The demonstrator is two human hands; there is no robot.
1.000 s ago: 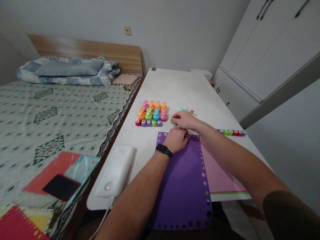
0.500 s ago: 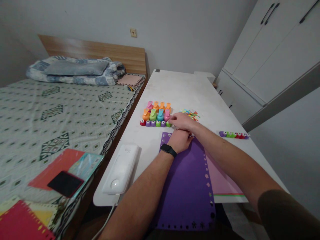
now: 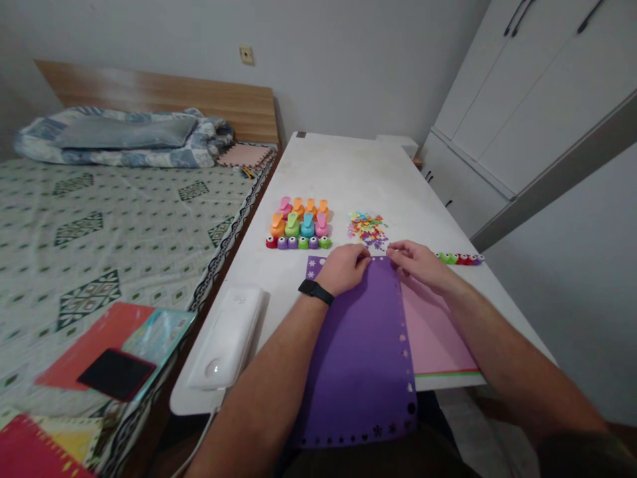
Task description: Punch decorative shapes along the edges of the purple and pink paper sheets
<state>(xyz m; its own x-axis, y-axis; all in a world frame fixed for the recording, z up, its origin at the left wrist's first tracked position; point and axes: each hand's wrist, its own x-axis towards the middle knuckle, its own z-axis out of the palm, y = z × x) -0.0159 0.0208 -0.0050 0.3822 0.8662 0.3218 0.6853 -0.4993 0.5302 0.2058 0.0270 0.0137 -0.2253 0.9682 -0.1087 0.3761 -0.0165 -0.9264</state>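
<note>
A purple foam sheet (image 3: 363, 358) with punched shapes along its edges lies on the white table (image 3: 348, 172), overhanging the near edge. My left hand (image 3: 346, 267), with a black band at the wrist, rests fisted on the sheet's far edge. My right hand (image 3: 421, 263) hovers at the sheet's far right corner with loosely curled fingers that hold nothing. Beyond the hands stand several coloured paper punches (image 3: 298, 222), with a row of small punches (image 3: 297, 243) in front and a pile of punched bits (image 3: 368, 229) to the right.
A pink sheet (image 3: 438, 332) lies under the purple one. Another row of small punches (image 3: 458, 258) sits at the table's right edge. A white device (image 3: 229, 335) lies at the near left corner. The bed (image 3: 99, 219) at left carries a phone (image 3: 115, 375). White cupboards (image 3: 522, 99) stand at right.
My right hand set a green punch at the end of the small row, then drew back to the purple sheet's far right corner. The left hand stayed on the sheet.
</note>
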